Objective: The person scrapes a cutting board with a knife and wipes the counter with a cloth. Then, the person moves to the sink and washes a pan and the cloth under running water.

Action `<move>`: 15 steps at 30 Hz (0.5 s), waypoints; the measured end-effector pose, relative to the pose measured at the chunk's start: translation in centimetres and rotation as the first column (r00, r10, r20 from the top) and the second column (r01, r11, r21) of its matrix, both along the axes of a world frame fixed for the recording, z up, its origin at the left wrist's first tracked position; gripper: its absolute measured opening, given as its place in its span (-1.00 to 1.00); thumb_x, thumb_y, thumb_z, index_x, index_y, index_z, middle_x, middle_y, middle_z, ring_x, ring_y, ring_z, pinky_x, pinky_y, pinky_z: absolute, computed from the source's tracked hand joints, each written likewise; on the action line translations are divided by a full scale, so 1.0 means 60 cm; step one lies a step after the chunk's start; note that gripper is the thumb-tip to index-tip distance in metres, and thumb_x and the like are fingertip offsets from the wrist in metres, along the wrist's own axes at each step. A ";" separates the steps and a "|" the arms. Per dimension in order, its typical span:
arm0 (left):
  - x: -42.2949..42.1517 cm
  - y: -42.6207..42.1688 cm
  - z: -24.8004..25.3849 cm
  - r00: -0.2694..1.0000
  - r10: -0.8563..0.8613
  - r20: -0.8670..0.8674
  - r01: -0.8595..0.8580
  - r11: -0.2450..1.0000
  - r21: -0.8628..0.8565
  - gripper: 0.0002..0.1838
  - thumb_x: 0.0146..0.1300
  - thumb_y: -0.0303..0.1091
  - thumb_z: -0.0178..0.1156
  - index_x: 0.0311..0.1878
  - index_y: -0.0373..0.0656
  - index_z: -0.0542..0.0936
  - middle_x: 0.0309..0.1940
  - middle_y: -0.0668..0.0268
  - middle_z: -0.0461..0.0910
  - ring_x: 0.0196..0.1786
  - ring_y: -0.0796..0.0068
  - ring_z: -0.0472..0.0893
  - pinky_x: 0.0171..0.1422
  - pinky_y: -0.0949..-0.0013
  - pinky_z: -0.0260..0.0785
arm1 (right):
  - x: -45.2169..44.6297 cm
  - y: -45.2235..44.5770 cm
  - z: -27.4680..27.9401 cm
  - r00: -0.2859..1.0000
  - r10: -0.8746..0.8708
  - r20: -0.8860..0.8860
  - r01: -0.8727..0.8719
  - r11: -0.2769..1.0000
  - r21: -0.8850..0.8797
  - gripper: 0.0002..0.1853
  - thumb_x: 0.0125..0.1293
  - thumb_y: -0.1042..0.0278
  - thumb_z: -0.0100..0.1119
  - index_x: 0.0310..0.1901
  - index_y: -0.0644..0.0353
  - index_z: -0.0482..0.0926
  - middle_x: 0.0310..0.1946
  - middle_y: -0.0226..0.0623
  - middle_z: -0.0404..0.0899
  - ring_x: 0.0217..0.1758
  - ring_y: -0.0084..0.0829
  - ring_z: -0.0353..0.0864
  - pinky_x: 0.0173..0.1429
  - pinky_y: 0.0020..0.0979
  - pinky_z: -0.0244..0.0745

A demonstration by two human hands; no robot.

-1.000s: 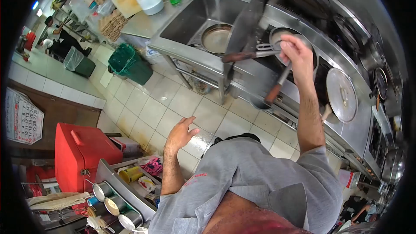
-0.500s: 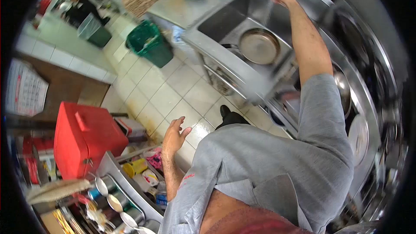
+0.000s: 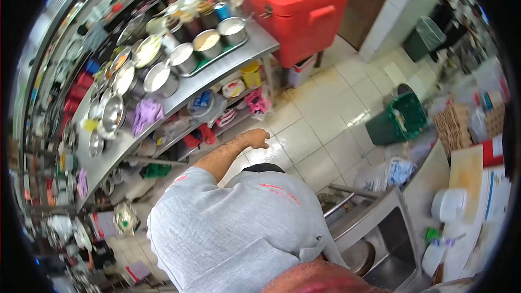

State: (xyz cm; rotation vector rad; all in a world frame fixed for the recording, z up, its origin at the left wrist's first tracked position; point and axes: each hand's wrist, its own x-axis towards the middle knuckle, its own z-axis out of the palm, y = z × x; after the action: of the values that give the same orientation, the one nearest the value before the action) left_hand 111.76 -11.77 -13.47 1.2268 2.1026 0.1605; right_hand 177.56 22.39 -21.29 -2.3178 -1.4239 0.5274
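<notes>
My left hand hangs in the air over the tiled floor, its fingers loosely bent and nothing visible in it. The arm stretches forward from a grey short sleeve. Nearest to this hand is the metal table's lower shelf, where a pink patterned item and red items lie. My right hand is outside the view. At the lower right stands the steel sink, with part of a round pan showing inside it, partly hidden by my body.
Several metal pots and a purple cloth crowd the steel table at left. A red cooler box stands beyond it. Ahead on the right is a green bin; white containers stand beside the sink.
The view has swung left, so the pot-laden table fills the left side and the sink has slid to the lower right. My right hand, earlier by the faucet, has left the view.
</notes>
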 end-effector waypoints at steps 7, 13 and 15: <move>-0.070 -0.120 0.012 0.963 0.266 -0.039 -0.255 0.950 0.177 -0.52 0.04 -0.10 0.23 -0.03 -0.21 0.51 -0.12 0.03 0.54 -0.03 0.05 0.51 0.06 0.14 0.36 | -0.167 -0.045 -0.035 0.967 0.215 0.134 -0.205 0.975 -0.088 -0.69 0.18 0.23 0.09 -0.06 0.15 0.51 -0.18 -0.25 0.55 -0.14 -0.32 0.55 -0.08 -0.26 0.47; -0.169 -0.198 0.219 0.875 0.483 0.030 -0.390 0.666 0.636 -0.66 0.12 -0.23 0.21 -0.11 -0.27 0.53 -0.31 0.07 0.55 -0.22 0.18 0.56 -0.11 0.27 0.40 | -0.275 -0.067 -0.014 0.903 0.316 0.291 -0.306 0.948 -0.081 -0.67 0.17 0.20 0.06 -0.07 0.15 0.53 -0.18 -0.22 0.57 -0.14 -0.27 0.56 -0.08 -0.21 0.46; -0.219 -0.244 0.273 0.867 0.496 -0.041 -0.308 0.600 0.738 -0.69 0.14 -0.26 0.20 -0.12 -0.27 0.53 -0.33 0.10 0.55 -0.25 0.24 0.56 -0.14 0.28 0.40 | -0.293 -0.059 -0.020 0.886 0.302 0.352 -0.301 0.952 -0.059 -0.67 0.17 0.18 0.05 -0.08 0.15 0.54 -0.18 -0.21 0.57 -0.14 -0.26 0.57 -0.08 -0.19 0.45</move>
State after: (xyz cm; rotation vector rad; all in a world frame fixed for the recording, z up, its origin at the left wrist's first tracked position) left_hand 98.60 -26.41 2.93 1.1702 2.6290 1.2091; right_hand 159.97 18.83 -22.48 -2.2865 -1.9747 0.1875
